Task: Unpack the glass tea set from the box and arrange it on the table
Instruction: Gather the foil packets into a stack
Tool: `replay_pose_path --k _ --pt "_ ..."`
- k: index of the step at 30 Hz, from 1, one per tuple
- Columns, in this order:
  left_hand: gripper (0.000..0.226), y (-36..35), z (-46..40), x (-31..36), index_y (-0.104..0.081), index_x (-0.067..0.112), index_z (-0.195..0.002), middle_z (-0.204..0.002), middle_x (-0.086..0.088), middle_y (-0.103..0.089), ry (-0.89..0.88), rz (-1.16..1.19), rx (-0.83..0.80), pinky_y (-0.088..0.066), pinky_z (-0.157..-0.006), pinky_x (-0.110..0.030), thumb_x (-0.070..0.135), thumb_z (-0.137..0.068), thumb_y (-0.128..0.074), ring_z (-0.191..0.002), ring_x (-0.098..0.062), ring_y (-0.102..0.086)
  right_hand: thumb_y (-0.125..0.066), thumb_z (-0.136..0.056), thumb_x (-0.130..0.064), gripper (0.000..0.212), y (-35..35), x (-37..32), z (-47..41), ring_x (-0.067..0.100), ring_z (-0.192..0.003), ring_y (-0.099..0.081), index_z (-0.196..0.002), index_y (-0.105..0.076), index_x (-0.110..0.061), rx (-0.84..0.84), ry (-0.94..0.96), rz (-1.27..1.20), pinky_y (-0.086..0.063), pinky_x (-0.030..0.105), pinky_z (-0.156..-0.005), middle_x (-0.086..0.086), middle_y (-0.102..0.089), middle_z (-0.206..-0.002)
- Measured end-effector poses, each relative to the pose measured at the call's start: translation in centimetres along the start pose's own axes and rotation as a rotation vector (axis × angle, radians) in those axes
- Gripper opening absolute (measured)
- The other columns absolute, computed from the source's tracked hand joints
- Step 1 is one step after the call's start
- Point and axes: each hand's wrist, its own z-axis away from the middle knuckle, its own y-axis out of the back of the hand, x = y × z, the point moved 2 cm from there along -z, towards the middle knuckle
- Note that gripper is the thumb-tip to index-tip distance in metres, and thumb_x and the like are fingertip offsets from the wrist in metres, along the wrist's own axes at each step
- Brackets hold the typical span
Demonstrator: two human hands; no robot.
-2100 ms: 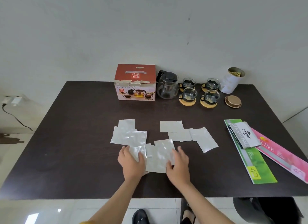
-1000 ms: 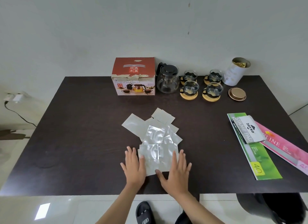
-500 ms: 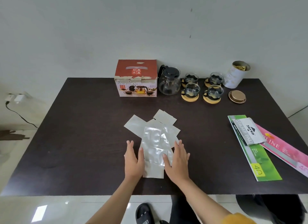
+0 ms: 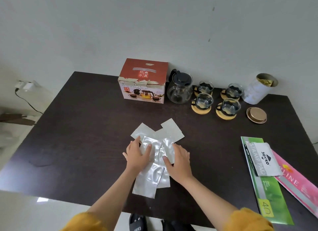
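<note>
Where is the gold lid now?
In the head view, the gold lid lies flat on the table's far right side, just in front of the open white tin and right of the cups.

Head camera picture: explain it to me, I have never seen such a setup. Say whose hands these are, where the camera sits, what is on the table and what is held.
The camera sits on a person's head, looking down at their own bare hands; there is no machine. The left hand and right hand lie flat on a pile of silver foil packets on the dark table, pressing without gripping. At the back stand a red box, a glass teapot, four glass cups on wooden coasters, an open white tin and its gold lid. On the right lie stamp pad packages.
</note>
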Motion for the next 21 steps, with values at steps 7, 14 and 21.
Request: replay_pose_path --k 7,14,21 --pt "0.108 1.6 3.0 -1.2 -0.034 0.018 -0.141 -0.143 0.003 -0.037 -0.052 0.027 0.125 -0.025 -0.113 -0.047 0.082 -0.057 -0.055 -0.134 -0.015 -0.028 -0.059 -0.087 -0.037 0.051 2.9 1.0 -6.2 0.030 -0.121 -0.045 -0.129 -0.049 -0.009 0.209 -0.008 -0.004 -0.040 0.044 -0.101 0.012 -0.048 -0.131" --pt "0.159 1.4 7.7 -5.3 0.017 0.018 -0.149 -0.153 0.002 0.031 -0.139 -0.633 -0.258 0.009 -0.111 -0.064 0.098 -0.032 -0.055 -0.143 -0.021 0.024 -0.052 -0.091 -0.044 0.069 1.8 0.6 -11.6 0.026 -0.146 -0.016 -0.148 -0.026 -0.013 -0.086 -0.017 0.089 -0.005 0.061 -0.113 0.006 -0.024 -0.157" --pt "0.160 0.5 6.6 -4.5 0.019 0.017 -0.148 -0.154 0.003 0.029 -0.073 -0.607 -0.221 0.010 -0.108 -0.066 0.098 -0.030 -0.053 -0.143 -0.020 0.024 -0.051 -0.095 -0.038 0.065 0.4 -0.5 -8.7 0.022 -0.147 -0.012 -0.148 -0.027 -0.011 -0.196 0.132 -0.070 -0.002 0.053 -0.116 0.006 -0.030 -0.154"
